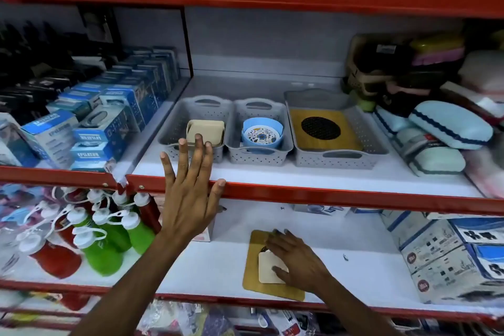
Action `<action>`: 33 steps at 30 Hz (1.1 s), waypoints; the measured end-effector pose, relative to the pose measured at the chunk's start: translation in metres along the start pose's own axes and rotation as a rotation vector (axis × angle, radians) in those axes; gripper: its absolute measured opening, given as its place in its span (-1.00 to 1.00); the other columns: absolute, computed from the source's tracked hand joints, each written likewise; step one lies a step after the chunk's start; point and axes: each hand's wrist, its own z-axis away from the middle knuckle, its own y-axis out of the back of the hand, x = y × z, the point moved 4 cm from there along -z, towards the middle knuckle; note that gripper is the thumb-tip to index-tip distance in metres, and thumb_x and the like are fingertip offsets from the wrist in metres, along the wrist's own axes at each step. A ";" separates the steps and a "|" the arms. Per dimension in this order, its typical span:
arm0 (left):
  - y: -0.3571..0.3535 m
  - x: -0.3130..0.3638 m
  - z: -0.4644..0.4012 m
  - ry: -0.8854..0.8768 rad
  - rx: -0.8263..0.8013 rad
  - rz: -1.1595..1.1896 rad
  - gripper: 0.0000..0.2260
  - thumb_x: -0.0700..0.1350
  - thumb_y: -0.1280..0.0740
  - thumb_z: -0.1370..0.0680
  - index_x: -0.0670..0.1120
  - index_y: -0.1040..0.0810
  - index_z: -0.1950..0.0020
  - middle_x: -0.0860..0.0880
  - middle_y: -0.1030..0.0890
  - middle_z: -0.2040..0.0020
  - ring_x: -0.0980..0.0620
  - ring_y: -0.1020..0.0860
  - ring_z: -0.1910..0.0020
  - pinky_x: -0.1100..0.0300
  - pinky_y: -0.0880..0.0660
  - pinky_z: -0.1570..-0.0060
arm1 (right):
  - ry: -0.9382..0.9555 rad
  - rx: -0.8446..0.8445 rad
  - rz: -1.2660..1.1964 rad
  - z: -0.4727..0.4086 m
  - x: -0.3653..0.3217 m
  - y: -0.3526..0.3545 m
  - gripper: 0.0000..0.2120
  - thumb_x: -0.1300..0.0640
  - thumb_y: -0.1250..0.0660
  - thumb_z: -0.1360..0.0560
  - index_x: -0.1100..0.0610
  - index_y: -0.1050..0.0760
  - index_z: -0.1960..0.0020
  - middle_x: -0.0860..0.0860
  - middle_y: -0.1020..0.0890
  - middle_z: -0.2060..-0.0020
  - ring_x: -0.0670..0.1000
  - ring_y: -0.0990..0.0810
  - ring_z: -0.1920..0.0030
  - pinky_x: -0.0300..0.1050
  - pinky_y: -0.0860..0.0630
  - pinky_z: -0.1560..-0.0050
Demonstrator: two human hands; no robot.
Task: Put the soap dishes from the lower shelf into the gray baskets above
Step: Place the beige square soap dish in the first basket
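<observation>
Three gray baskets stand on the upper shelf. The left basket (174, 128) holds a beige soap dish (203, 129). The middle basket (283, 120) holds a blue round dish (261, 133). The large right basket (379, 142) holds a wooden tray with a black round grid (321, 128). On the lower shelf lies another wooden tray (253, 273) with a small cream soap dish (268, 270) on top. My right hand (297, 262) rests over that cream dish, fingers on it. My left hand (191, 191) is spread flat in front of the upper shelf's red edge (327, 196), thumb on it.
Blue boxed goods (109, 123) fill the upper shelf's left bay. Light blue cases (450, 128) pile at the right. Red and green bottles (109, 232) stand on the lower shelf at left, blue-and-white boxes (450, 254) at right.
</observation>
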 end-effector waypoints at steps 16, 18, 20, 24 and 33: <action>-0.003 -0.002 -0.001 -0.018 0.030 -0.006 -0.40 0.15 0.05 -0.63 -0.09 0.00 -0.62 -0.08 0.05 -0.64 -0.11 0.13 -0.64 -0.33 0.17 -0.56 | -0.285 -0.306 -0.232 -0.001 0.019 -0.011 -0.11 -0.25 -0.47 -0.33 0.00 -0.17 -0.52 -0.01 -0.35 -0.48 0.07 -0.38 -0.42 -0.02 -0.42 -0.36; -0.002 -0.002 -0.001 -0.022 0.028 -0.016 -0.40 0.14 0.03 -0.63 -0.09 0.01 -0.62 -0.08 0.05 -0.64 -0.11 0.13 -0.64 -0.31 0.17 -0.56 | -0.295 -0.179 -0.323 0.001 0.015 0.006 -0.09 -0.28 -0.46 -0.31 -0.04 -0.15 -0.51 -0.04 -0.35 -0.45 0.02 -0.36 -0.40 -0.14 -0.39 -0.35; -0.002 -0.002 0.000 -0.029 0.020 -0.025 -0.39 0.14 0.03 -0.63 -0.10 0.01 -0.62 -0.09 0.06 -0.64 -0.11 0.14 -0.64 -0.28 0.19 -0.57 | -0.275 -0.040 -0.399 0.008 0.008 0.031 -0.09 -0.28 -0.46 -0.31 -0.06 -0.14 -0.52 -0.07 -0.35 -0.43 -0.06 -0.34 -0.40 -0.30 -0.31 -0.33; 0.000 -0.007 0.005 -0.041 0.010 -0.023 -0.39 0.14 0.02 -0.63 -0.10 0.03 -0.62 -0.12 0.04 -0.65 -0.11 0.13 -0.64 -0.24 0.21 -0.58 | -0.214 0.276 -0.500 0.025 -0.019 0.096 -0.16 -0.20 -0.51 -0.31 -0.05 -0.24 -0.49 -0.10 -0.41 -0.39 -0.29 -0.30 -0.35 -0.46 -0.27 -0.34; 0.002 -0.018 0.008 0.021 0.041 -0.015 -0.38 0.12 0.01 -0.61 -0.16 -0.04 -0.61 -0.14 -0.02 -0.65 -0.11 0.11 -0.64 -0.28 0.15 -0.58 | -0.169 0.704 -0.594 0.017 -0.068 0.232 -0.18 -0.02 -0.61 -0.28 0.08 -0.35 -0.45 -0.07 -0.49 -0.34 -0.09 -0.46 -0.34 -0.27 -0.41 -0.30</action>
